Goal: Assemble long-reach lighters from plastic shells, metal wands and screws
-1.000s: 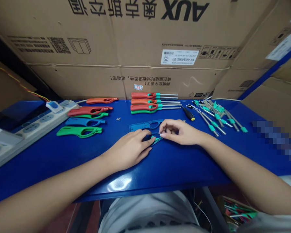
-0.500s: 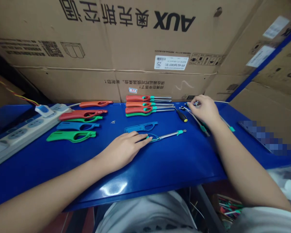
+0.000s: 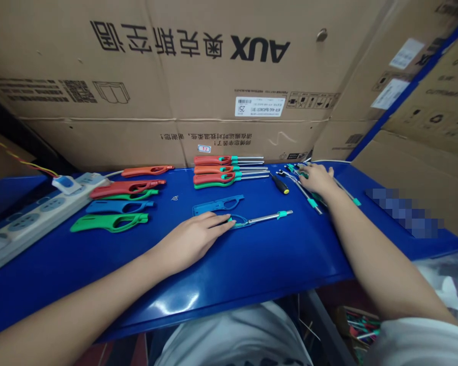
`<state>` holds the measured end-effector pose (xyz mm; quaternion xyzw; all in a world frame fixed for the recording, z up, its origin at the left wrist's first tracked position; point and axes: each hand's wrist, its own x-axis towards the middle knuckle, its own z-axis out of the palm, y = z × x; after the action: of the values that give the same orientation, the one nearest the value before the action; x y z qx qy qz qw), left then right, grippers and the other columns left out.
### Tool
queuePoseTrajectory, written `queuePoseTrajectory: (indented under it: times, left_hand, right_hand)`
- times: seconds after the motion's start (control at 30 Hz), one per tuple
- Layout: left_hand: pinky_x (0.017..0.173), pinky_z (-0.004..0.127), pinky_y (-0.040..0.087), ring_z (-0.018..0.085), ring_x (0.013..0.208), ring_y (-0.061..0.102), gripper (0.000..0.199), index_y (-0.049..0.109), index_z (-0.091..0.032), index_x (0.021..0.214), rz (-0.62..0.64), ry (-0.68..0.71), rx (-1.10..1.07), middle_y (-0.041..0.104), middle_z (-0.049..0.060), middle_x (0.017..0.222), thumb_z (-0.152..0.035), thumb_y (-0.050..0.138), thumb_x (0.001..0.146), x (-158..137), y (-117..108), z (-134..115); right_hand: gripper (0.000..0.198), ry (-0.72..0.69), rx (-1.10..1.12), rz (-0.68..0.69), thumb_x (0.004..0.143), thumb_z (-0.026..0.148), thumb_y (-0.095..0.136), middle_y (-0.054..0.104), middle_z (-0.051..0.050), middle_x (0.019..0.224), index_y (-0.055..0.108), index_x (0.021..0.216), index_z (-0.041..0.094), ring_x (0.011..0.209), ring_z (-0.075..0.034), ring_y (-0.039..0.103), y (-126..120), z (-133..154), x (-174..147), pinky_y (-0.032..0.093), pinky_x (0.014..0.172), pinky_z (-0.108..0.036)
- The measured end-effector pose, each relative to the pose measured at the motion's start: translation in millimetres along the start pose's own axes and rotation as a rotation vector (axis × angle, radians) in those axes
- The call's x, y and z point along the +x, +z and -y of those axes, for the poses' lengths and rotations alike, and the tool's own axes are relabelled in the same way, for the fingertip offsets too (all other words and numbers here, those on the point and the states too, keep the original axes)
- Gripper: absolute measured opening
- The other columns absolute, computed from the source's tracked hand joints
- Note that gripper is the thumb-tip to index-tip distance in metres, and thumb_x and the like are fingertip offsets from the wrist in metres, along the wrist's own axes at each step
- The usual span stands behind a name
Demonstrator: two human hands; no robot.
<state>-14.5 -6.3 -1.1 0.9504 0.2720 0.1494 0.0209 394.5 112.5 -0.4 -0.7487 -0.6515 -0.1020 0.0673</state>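
My left hand [image 3: 198, 236] lies over a blue half-shell of a stick lighter [image 3: 239, 219], its fingers on the handle and trigger area. A metal tube [image 3: 265, 217] with a teal collar runs out of that shell to the right. Just behind it lies another blue half-shell [image 3: 213, 204]. My right hand [image 3: 318, 180] is at the back right, fingers closed around a teal lighter part [image 3: 291, 168], with the grip partly hidden. Beside and below this hand lie several metal tubes [image 3: 307, 195] with wires and teal pieces.
Lighters with red, orange and green handles [image 3: 213, 170] are stacked at the back centre. A screwdriver [image 3: 280, 183] lies beside them. Coloured shells [image 3: 109, 222] line the left, near a power strip [image 3: 38, 211]. A large cardboard box [image 3: 175, 96] stands behind the blue table [image 3: 221, 274].
My right hand has shifted among the tubes and wires, its fingers spreading from a tight pinch, and more teal parts show beside it. My left hand stays on the blue shell. The view has shifted slightly.
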Motion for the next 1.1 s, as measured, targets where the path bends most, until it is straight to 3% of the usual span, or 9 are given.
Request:
queuePoseTrajectory:
  times: [0.2, 0.3, 0.4, 0.5, 0.57, 0.67, 0.8, 0.93, 1.1]
  left_hand:
    - [0.106, 0.043, 0.052, 0.026, 0.126, 0.06, 0.039, 0.064, -0.021, 0.133, -0.088, -0.041, -0.243, 0.065, 0.009, 0.137, -0.018, 0.049, 0.098, 2.9, -0.8, 0.6]
    - [0.107, 0.043, 0.05, 0.025, 0.121, 0.064, 0.035, 0.069, -0.018, 0.126, -0.219, -0.197, -0.468, 0.07, 0.011, 0.129, -0.022, 0.057, 0.094, 7.4, -2.5, -7.0]
    - [0.106, 0.041, 0.052, 0.026, 0.115, 0.068, 0.034, 0.073, -0.016, 0.119, -0.323, -0.451, -0.835, 0.073, 0.011, 0.124, -0.034, 0.063, 0.092, 13.5, -2.3, -18.1]
    - [0.103, 0.04, 0.053, 0.025, 0.11, 0.071, 0.044, 0.072, -0.016, 0.12, -0.37, -0.67, -1.298, 0.075, 0.011, 0.118, -0.046, 0.071, 0.087, 19.1, -2.2, -27.7]
    - [0.101, 0.037, 0.054, 0.024, 0.107, 0.072, 0.047, 0.074, -0.016, 0.114, -0.394, -0.751, -1.542, 0.077, 0.011, 0.113, -0.051, 0.075, 0.083, 21.5, -2.9, -31.2]
    - [0.095, 0.029, 0.056, 0.018, 0.097, 0.073, 0.044, 0.078, -0.014, 0.102, -0.375, -0.788, -1.728, 0.079, 0.01, 0.101, -0.051, 0.081, 0.077, 22.0, -3.7, -30.7]
    - [0.084, 0.022, 0.056, 0.013, 0.084, 0.071, 0.039, 0.079, -0.014, 0.092, -0.371, -0.877, -1.761, 0.078, 0.006, 0.09, -0.043, 0.09, 0.067, 19.7, -4.0, -22.9]
    - [0.081, 0.023, 0.055, 0.014, 0.085, 0.07, 0.038, 0.076, -0.015, 0.088, -0.49, -0.885, -1.683, 0.076, 0.005, 0.088, -0.043, 0.089, 0.067, 18.8, -7.6, -16.8]
    - [0.07, 0.023, 0.05, 0.011, 0.074, 0.063, 0.035, 0.072, -0.015, 0.089, -0.544, -0.778, -1.433, 0.069, 0.001, 0.078, -0.047, 0.081, 0.076, 18.2, -9.4, -12.8]
  right_hand:
    - [0.036, 0.02, 0.096, -0.1, 0.086, 0.02, 0.052, 0.073, -0.016, 0.113, 0.071, 0.115, 0.016, 0.112, -0.032, 0.063, -12.9, 9.6, -0.8, 0.04, 0.101, -0.053]
    - [0.03, -0.069, 0.284, -0.288, 0.09, 0.029, 0.054, 0.075, -0.016, 0.107, 0.073, 0.108, 0.014, 0.101, -0.03, 0.068, -24.2, 29.2, -7.6, 0.046, 0.096, -0.045]
    - [0.024, -0.286, 0.606, -0.553, 0.092, 0.037, 0.058, 0.078, -0.011, 0.097, 0.074, 0.096, 0.019, 0.089, -0.025, 0.071, -38.4, 66.1, -30.0, 0.052, 0.086, -0.039]
    - [0.015, -0.627, 0.617, -0.699, 0.093, 0.033, 0.063, 0.078, -0.006, 0.089, 0.073, 0.096, 0.022, 0.083, -0.022, 0.071, -51.8, 109.3, -66.8, 0.048, 0.09, -0.041]
    - [0.014, -0.868, 0.618, -0.721, 0.093, 0.024, 0.064, 0.078, -0.005, 0.09, 0.07, 0.105, 0.022, 0.082, -0.019, 0.07, -56.3, 132.3, -91.1, 0.047, 0.089, -0.04]
    - [0.023, -1.151, 0.599, -0.677, 0.091, 0.018, 0.065, 0.078, -0.005, 0.094, 0.066, 0.114, 0.019, 0.085, -0.018, 0.07, -53.6, 151.2, -112.7, 0.047, 0.085, -0.039]
    - [0.033, -1.275, 0.647, -0.542, 0.091, 0.017, 0.064, 0.075, -0.009, 0.106, 0.06, 0.124, 0.017, 0.098, -0.02, 0.067, -43.6, 153.4, -113.0, 0.051, 0.087, -0.037]
    - [0.03, -1.226, 0.712, -0.329, 0.093, 0.021, 0.062, 0.07, -0.011, 0.112, 0.061, 0.122, 0.019, 0.099, -0.019, 0.065, -44.3, 147.8, -109.2, 0.053, 0.083, -0.033]
    - [0.021, -1.007, 0.741, 0.066, 0.088, 0.034, 0.069, 0.063, -0.007, 0.112, 0.067, 0.106, 0.023, 0.096, -0.018, 0.064, -49.6, 148.5, -116.5, 0.053, 0.084, -0.031]
